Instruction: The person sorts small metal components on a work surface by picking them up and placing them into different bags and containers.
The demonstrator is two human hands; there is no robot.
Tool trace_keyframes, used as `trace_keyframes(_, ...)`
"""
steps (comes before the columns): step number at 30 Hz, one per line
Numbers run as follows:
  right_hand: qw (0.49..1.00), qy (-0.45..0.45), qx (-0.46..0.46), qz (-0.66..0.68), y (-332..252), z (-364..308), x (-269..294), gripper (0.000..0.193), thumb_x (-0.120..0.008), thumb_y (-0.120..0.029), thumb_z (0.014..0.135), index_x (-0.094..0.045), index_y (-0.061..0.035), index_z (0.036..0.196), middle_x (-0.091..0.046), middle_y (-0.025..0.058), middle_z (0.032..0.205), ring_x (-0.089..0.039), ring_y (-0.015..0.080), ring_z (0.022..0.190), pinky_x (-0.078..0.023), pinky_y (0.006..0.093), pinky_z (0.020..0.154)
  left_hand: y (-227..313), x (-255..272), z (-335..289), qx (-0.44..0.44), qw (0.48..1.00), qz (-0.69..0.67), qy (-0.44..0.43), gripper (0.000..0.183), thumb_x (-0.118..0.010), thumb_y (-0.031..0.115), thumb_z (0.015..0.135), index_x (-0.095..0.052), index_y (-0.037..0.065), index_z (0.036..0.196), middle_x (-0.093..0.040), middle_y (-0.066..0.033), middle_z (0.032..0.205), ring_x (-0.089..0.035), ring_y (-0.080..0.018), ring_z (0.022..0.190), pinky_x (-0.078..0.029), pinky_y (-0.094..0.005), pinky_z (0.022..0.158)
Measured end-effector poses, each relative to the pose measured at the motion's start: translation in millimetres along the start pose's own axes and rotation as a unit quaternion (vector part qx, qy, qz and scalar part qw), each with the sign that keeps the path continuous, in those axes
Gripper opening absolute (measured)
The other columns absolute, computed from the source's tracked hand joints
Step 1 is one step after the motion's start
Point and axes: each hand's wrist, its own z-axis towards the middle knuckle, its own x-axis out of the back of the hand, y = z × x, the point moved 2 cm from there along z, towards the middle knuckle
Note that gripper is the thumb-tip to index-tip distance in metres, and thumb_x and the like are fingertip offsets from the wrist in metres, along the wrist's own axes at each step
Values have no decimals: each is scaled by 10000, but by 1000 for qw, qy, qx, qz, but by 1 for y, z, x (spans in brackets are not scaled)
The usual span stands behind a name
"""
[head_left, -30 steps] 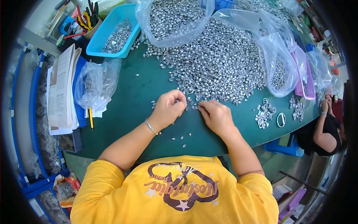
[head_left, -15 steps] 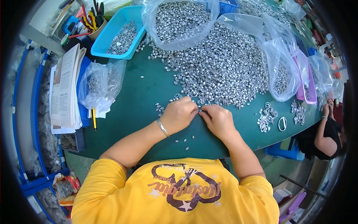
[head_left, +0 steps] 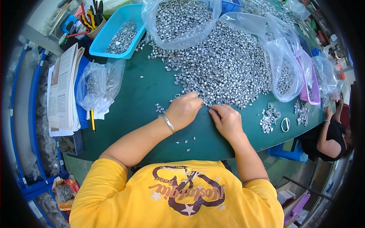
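Note:
A broad pile of small, shiny silver-grey metal pieces [head_left: 232, 60], many of them rounded and hollow, spreads over the green tabletop [head_left: 140, 129]. At its near edge is my left hand [head_left: 184, 111], with a silver bangle on the wrist, its fingers closed together against the outermost pieces. My right hand [head_left: 229, 121] lies just to the right, thumb and forefinger pinched, a small gap away from the left. Whatever either hand holds is hidden or too small to make out. Several loose pieces [head_left: 186, 141] lie between my forearms, and a small cluster [head_left: 160, 109] sits beside my left hand.
A clear bag of metal pieces [head_left: 182, 21] stands behind, beside a turquoise basket [head_left: 97, 49]. To the left are papers [head_left: 62, 91] and a plastic bag [head_left: 99, 85]; to the right, silver parts [head_left: 270, 118], a ring-shaped piece [head_left: 285, 124] and a purple tray [head_left: 314, 85]. Another person [head_left: 332, 138] sits far right.
My hands have drawn apart from their fingertip-to-fingertip meeting. The left has moved slightly up to the pile's edge; the right has shifted a little to the right.

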Motion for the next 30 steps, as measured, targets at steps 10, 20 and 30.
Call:
trace_keyframes(10,949,-44,-187,251,17,0,16,125,-613,-109,814,-651,0,863,-608,39,661,-576,143,583,-462,264,536,-5,16,3,221,925,-306,45,91,-682,48,741,-653,38,827,-528,-35,656,-500,-104,558,-420,-222,529)
trace_keyframes(20,609,-98,-277,736,28,0,23,85,-647,-76,803,-636,2,836,-584,11,714,-507,83,563,-416,201,522,4,0,-1,-2,1000,18,-12,126,-701,104,712,-639,57,811,-530,-92,726,-579,-274,666,-487,-362,601)
trace_keyframes(30,937,-27,-176,301,11,-4,6,89,-637,-104,802,-646,-20,828,-605,21,656,-537,104,548,-430,227,503,-4,15,7,343,690,-637,-16,93,-563,38,796,-537,18,883,-526,-19,657,-450,-66,470,-325,-158,410)
